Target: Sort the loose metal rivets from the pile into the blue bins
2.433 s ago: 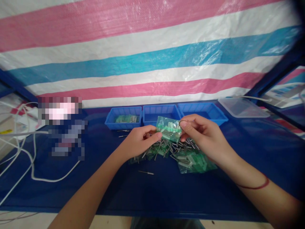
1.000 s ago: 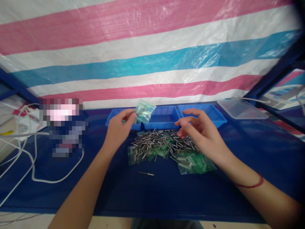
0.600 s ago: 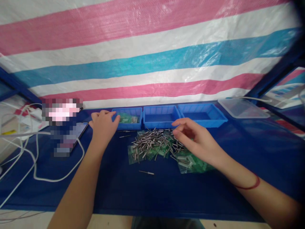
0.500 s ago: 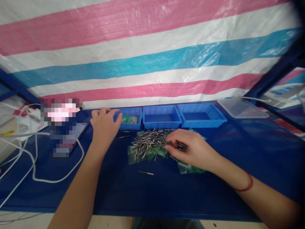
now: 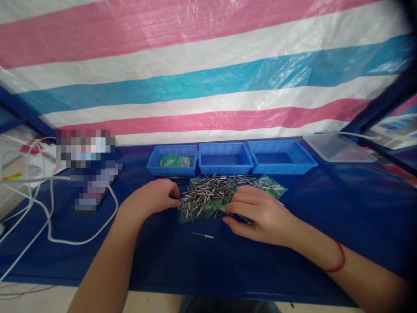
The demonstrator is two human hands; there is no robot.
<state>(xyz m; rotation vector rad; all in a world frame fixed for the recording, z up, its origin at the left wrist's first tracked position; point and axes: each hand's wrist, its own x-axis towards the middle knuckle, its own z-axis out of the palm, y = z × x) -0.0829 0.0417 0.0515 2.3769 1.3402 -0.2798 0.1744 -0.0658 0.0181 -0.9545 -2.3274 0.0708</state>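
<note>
A heap of thin metal rivets (image 5: 208,191) lies on green-tinted plastic bags (image 5: 190,212) in the middle of the blue table. My left hand (image 5: 154,198) is at the heap's left edge, thumb and fingers apart with nothing between them. At the right side of the heap, my right hand (image 5: 257,213) curls over dark, thin pieces that its fingers partly hide. One loose rivet (image 5: 203,235) lies in front of the heap. Behind it, the left blue bin (image 5: 172,171) holds small green-tinted bags (image 5: 176,161) of rivets.
A middle blue bin (image 5: 226,168) and a right blue bin (image 5: 283,167) stand in the same row. A clear plastic lid (image 5: 339,148) lies at the back right. White cables (image 5: 81,241) and a phone (image 5: 106,184) are on the left. A striped sheet (image 5: 202,84) hangs behind.
My left hand has come down from the left bin to the left edge of the heap. My right hand has stayed at the heap's right side, its fingers shifted slightly. The view has shifted a little.
</note>
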